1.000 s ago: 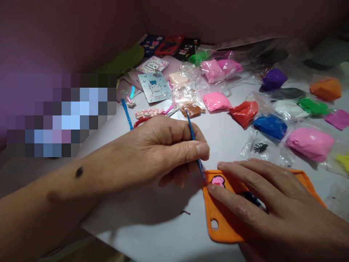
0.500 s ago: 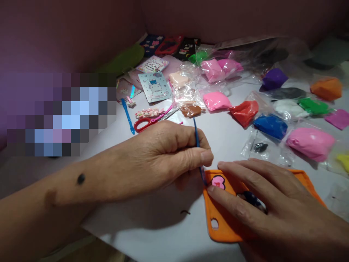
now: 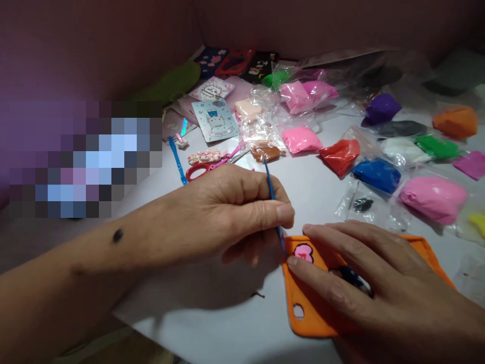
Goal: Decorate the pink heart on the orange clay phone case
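My left hand (image 3: pixel 231 212) pinches a thin blue clay modelling tool (image 3: pixel 270 184) between thumb and fingers. Its lower tip meets the left edge of an orange clay-covered phone case (image 3: pixel 314 318), beside my right fingertip. Spread across that case lies my right hand (image 3: pixel 364 278), fingers stretched out, keeping much of it covered. A pink shape with a dark outline (image 3: pixel 303 253) shows near the case's upper left corner, and a small cut-out (image 3: pixel 298 311) near its lower left. Between my right fingers a dark blue and white decoration (image 3: pixel 354 279) is partly visible.
Bagged clay lies behind and to the right, including red (image 3: pixel 340 157), blue (image 3: pixel 377 175) and pink (image 3: pixel 434 198) lumps. Red-handled scissors (image 3: pixel 197 172) and another blue tool (image 3: pixel 177 159) are beyond my left hand. A dark clay strand (image 3: pixel 258 294) rests left of the case.
The modelling tool's upper end has tipped slightly left, and my left wrist has turned and risen a little. My right hand and the phone case stay almost where they were.
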`<move>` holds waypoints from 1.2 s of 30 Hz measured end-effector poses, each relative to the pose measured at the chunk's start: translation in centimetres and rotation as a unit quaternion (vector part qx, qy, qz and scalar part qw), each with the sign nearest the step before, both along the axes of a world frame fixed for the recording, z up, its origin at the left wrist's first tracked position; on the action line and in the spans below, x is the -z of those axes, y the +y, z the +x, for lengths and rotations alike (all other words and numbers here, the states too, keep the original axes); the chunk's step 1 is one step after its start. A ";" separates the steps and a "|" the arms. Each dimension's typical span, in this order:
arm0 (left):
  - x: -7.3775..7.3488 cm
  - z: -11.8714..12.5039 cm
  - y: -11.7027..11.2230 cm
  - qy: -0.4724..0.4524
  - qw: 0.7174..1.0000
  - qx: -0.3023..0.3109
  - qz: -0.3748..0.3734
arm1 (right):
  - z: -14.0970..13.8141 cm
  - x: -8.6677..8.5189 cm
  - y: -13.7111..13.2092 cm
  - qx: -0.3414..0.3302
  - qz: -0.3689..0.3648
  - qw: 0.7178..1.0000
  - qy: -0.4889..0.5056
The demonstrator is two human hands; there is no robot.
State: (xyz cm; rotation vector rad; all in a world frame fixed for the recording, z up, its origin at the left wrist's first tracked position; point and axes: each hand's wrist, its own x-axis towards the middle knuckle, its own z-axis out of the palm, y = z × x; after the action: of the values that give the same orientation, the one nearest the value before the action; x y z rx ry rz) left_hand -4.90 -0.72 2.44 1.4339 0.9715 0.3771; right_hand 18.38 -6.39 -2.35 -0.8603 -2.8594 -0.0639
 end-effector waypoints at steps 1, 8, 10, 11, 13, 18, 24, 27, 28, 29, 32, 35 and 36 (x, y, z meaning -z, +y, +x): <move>0.0 0.0 0.0 -0.002 1.000 -0.005 -0.009 | 0.0 0.0 0.0 -0.004 -0.002 1.000 -0.004; 0.1 0.3 0.0 -0.017 0.999 -0.021 -0.046 | 0.2 -0.3 -0.3 -0.001 0.011 1.000 -0.001; 0.1 0.3 0.0 -0.021 0.998 -0.020 -0.053 | 0.1 -0.2 -0.3 0.011 0.006 1.000 0.003; 0.1 0.3 0.0 -0.024 0.998 -0.020 -0.054 | 0.1 -0.2 -0.3 0.017 0.004 1.000 0.005; 0.1 0.2 0.0 -0.025 0.998 -0.021 -0.054 | 0.0 0.0 -0.3 0.015 0.003 1.000 0.007; 0.2 0.2 -0.1 -0.025 0.998 -0.026 -0.046 | 0.2 0.2 -0.1 0.018 0.006 1.000 0.002; 0.2 0.1 0.0 -0.007 1.000 -0.026 -0.014 | 0.4 -0.2 0.0 0.014 0.010 1.000 -0.005; 0.2 0.1 0.0 -0.002 0.999 -0.032 -0.008 | 0.0 -0.1 -0.1 0.022 0.010 1.000 0.005; 0.2 0.1 0.0 -0.001 0.999 -0.033 -0.005 | -0.1 -0.1 -0.1 0.023 0.008 1.000 0.009; 0.2 0.0 0.0 0.001 1.000 -0.031 -0.002 | -0.2 -0.1 -0.1 0.027 0.006 1.000 0.010; 0.1 -0.1 0.0 0.008 1.000 -0.021 0.017 | -0.2 -0.2 -0.1 0.029 0.001 1.000 0.006; 0.0 -0.3 0.0 0.012 0.999 -0.006 0.031 | 0.1 -0.4 -0.2 0.018 0.000 1.000 0.002; 0.0 -0.2 0.0 0.012 1.000 -0.003 0.029 | 0.2 -0.4 -0.3 0.017 -0.001 1.000 0.003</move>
State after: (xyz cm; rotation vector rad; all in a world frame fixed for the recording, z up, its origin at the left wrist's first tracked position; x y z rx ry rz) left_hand -5.14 -0.71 2.47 1.4916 0.9909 0.3954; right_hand 18.56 -6.66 -1.93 -0.9089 -2.8399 -0.0620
